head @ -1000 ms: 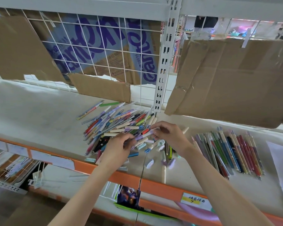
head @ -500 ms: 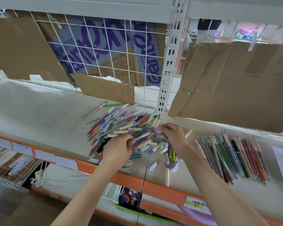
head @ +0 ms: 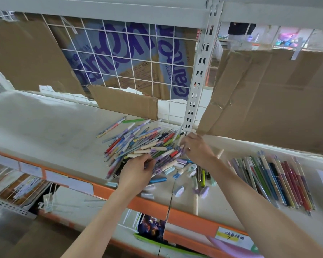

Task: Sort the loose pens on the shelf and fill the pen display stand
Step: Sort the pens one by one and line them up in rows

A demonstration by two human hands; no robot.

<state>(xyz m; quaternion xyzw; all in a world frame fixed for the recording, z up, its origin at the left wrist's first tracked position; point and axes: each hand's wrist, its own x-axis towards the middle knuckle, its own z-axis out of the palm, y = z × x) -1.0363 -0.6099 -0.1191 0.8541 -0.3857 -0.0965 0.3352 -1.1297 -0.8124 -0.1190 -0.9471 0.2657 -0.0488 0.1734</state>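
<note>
Pile: loose pens (head: 138,144) heaped on the white shelf (head: 45,131), left of the upright post (head: 199,75).
Left hand (head: 136,172): at the pile's near edge, fingers curled around several pens, knuckles toward the camera.
Right hand (head: 198,148): at the pile's right end — fingertips bent down among the pens near a purple one; whether it actually pinches any, I cannot tell.
Between the hands: purple and cream pens, touching both.
Loose caps (head: 179,190): scattered just in front of the pile, below the right wrist.
Sorted row (head: 274,179): pens laid side by side — right of the right forearm, apart from the pile.
Backdrop: cardboard sheet (head: 274,94) hanging above the sorted row.
</note>
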